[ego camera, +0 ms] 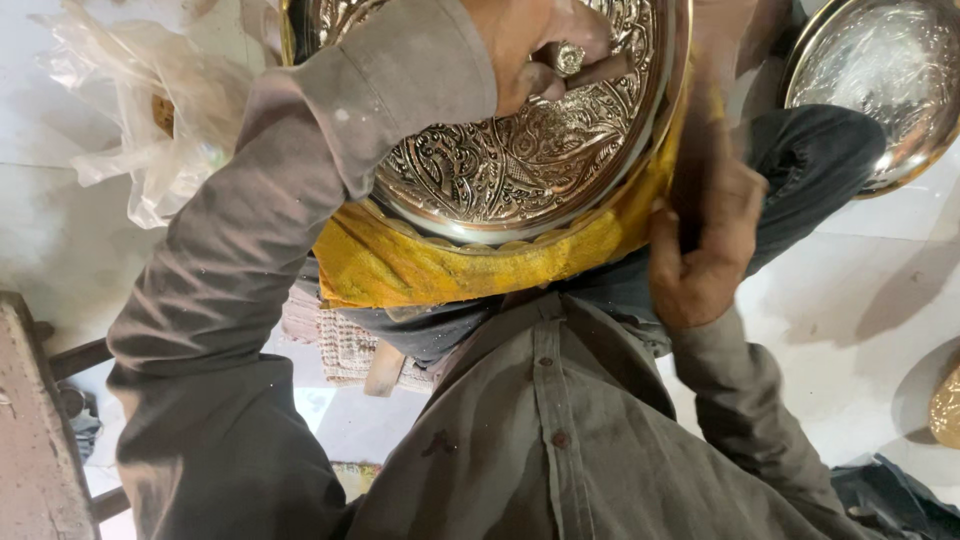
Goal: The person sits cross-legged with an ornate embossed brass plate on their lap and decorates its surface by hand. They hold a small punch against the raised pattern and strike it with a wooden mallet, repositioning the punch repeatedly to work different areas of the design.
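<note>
left hand (540,45) sits on the engraved metal plate (520,160), fingers curled tight round a small metal tool (590,65) pressed to the pattern. the plate rests on a yellow cloth (440,265) across the lap, and the right hand (705,250), blurred, has its fingers folded over plate rim and cloth. a second shiny plate (880,80) lies just beyond the knee.

Silver plate (520,170) (floral engraving, gold rim) on yellow cloth (420,270).
</note>
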`<state>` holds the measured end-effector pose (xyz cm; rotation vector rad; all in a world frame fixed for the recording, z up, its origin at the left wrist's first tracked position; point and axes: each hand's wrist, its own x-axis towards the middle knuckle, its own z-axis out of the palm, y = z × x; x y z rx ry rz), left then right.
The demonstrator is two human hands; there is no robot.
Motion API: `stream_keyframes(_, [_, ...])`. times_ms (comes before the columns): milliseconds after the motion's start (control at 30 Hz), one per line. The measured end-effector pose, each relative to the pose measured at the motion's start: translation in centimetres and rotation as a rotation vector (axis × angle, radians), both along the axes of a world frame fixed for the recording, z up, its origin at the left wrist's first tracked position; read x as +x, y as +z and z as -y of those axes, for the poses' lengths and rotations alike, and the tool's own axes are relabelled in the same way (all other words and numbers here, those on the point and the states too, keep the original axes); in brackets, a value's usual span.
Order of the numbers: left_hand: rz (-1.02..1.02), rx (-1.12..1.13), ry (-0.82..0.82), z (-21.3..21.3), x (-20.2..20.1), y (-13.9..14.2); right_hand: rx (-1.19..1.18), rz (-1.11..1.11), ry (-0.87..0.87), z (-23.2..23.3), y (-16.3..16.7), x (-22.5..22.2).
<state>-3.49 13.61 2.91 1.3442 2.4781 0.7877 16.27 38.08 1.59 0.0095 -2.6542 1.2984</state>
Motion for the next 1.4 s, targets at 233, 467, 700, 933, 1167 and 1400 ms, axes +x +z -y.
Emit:
stream_keyframes(233, [-0.018,0.060,0.041,0.9,-0.2,-1.6,-0.001,0.119,0.050,0.2,0.7,-0.1])
stream_keyframes(467, [0.051,-0.080,0.012,0.0,-0.8,-2.2,0.269,0.023,0.120,0.2,-0.1,0.5])
stream_keyframes(700, [0.078,-0.134,0.014,0.5,-0.4,-0.3,0.091,0.186,-0.010,0.1,0.6,0.7])
stream_keyframes(933, [0.120,-0.177,-0.009,-0.2,-0.3,1.0,0.024,0.164,0.017,1.6,1.2,0.3])
stream_keyframes(1167, [0.092,-0.088,-0.053,0.6,-0.5,1.4,0.164,0.211,0.052,0.5,-0.5,1.1])
stream_keyframes(1400, [0.107,-0.088,-0.071,0.3,-0.5,1.5,0.062,-0.030,-0.072,3.1,1.4,-0.4])
